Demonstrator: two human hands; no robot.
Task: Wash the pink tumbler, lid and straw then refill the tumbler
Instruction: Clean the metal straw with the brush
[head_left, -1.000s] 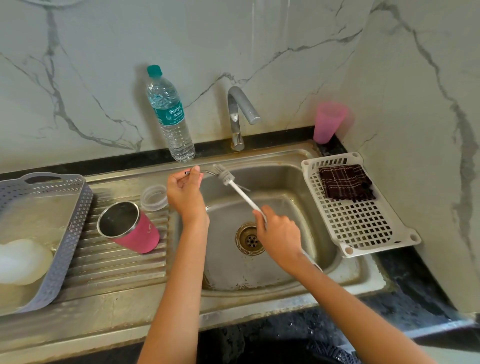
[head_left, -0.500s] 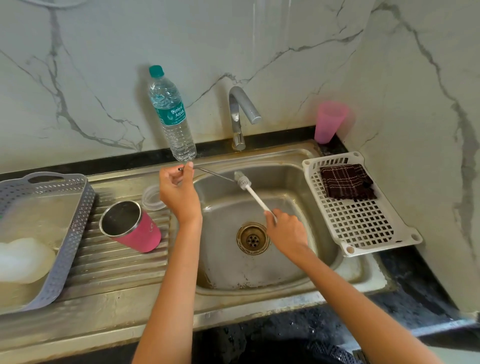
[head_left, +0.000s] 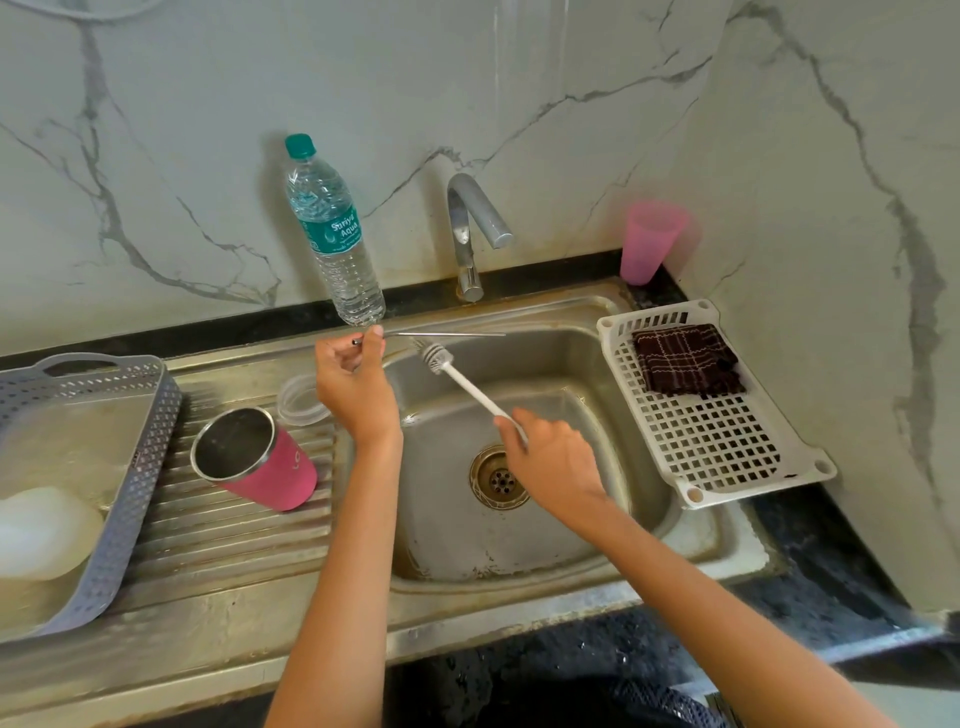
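Over the sink (head_left: 644, 332) my left hand (head_left: 356, 387) pinches the straw (head_left: 447, 334), my right hand (head_left: 553, 462) grips the brush (head_left: 470, 387); a wet slip could drop the straw toward the drain (head_left: 500, 478).

The left hand (head_left: 358, 389) covers part of the straw (head_left: 447, 334) and the right side of the clear lid (head_left: 301, 401). The brush (head_left: 470, 387) handle's lower end vanishes inside the right hand (head_left: 553, 467). At the left edge, the grey basket (head_left: 130, 457) and a blurred white object (head_left: 44, 530) in it are cut off. Both forearms leave the frame at the bottom. The lettering on the tumbler (head_left: 260, 460) is too small to read.
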